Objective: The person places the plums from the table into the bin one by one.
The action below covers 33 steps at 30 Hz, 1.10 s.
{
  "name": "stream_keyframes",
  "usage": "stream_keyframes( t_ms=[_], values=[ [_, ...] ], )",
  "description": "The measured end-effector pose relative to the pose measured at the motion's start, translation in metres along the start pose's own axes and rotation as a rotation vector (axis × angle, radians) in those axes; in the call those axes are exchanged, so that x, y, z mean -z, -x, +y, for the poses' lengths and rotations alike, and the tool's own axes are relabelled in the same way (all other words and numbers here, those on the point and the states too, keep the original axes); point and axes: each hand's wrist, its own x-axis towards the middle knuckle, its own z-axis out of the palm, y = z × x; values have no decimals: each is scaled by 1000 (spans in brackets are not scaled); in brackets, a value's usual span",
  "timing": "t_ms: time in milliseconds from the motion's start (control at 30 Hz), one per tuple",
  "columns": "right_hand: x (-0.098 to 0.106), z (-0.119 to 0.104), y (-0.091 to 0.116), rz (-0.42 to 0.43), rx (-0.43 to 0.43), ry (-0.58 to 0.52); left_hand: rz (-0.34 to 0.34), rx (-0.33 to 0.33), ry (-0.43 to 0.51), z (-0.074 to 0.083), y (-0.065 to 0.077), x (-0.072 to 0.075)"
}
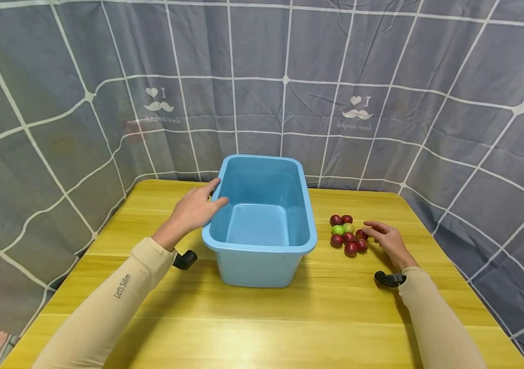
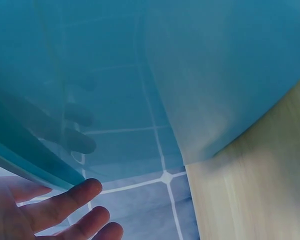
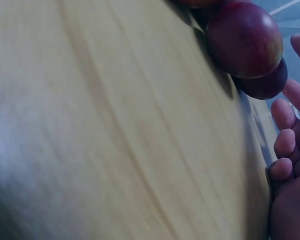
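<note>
Fruits (image 1: 350, 249) lie toward right edge of desk (image 1: 407, 220), none in tub (image 1: 255, 269); left hand (image 1: 194, 207) spread, right hand (image 1: 390, 245) I can't tell.

A person wears a pale beige top, its plain, close-fitting left sleeve (image 1: 105, 302) printed along the forearm with dark lettering (image 1: 122, 286) that reads "Let's Slim" and finished with a broad band at the cuff (image 1: 152, 252). The matching right sleeve (image 1: 437, 315) shows a smooth, unbroken beige. A curved black device (image 1: 185, 260) sits at the left wrist; its black counterpart (image 1: 390, 279), dotted with small holes, sits at the right.
</note>
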Motion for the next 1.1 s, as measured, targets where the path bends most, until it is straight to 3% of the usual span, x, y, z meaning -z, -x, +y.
stream_keyframes(
  t_ms=[467,1100],
  values=[
    [2,0,3,-26,10,61,17,21,-30,1,-1,-2],
    [0,-1,3,-79,3,59,32,48,-40,-3,0,-2]
  ],
)
